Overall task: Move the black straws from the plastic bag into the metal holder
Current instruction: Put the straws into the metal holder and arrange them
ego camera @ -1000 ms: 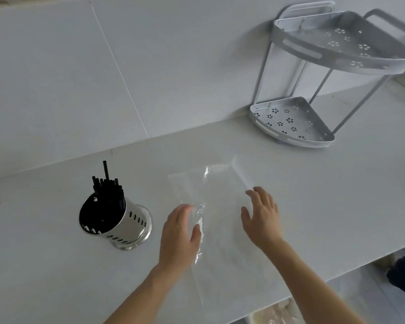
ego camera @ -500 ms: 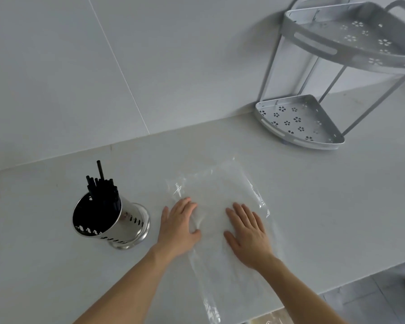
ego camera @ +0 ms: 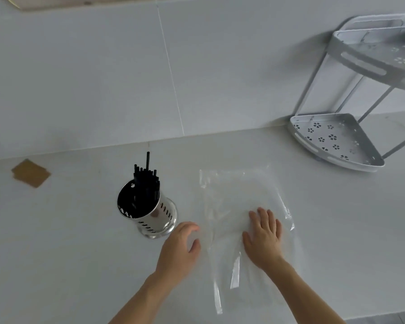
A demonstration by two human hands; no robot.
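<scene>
A bundle of black straws (ego camera: 146, 181) stands upright in the perforated metal holder (ego camera: 150, 213) on the white counter, one straw taller than the rest. To its right the clear plastic bag (ego camera: 241, 195) lies flat, with no straws visible in it. My right hand (ego camera: 263, 237) presses flat on the bag's middle with fingers spread. My left hand (ego camera: 181, 246) rests at the bag's left edge, just below and right of the holder, fingers curled and loosely apart; whether it pinches the bag's edge is unclear.
A white two-tier corner rack (ego camera: 337, 139) stands at the back right against the tiled wall. A brown cardboard piece (ego camera: 29, 173) lies at the far left. The counter's front edge runs close behind my forearms at the lower right.
My left hand has slid off the bag to its left edge, nearer the holder. My right hand stays flat on the bag. The view has shifted left, bringing the cardboard piece fully into sight.
</scene>
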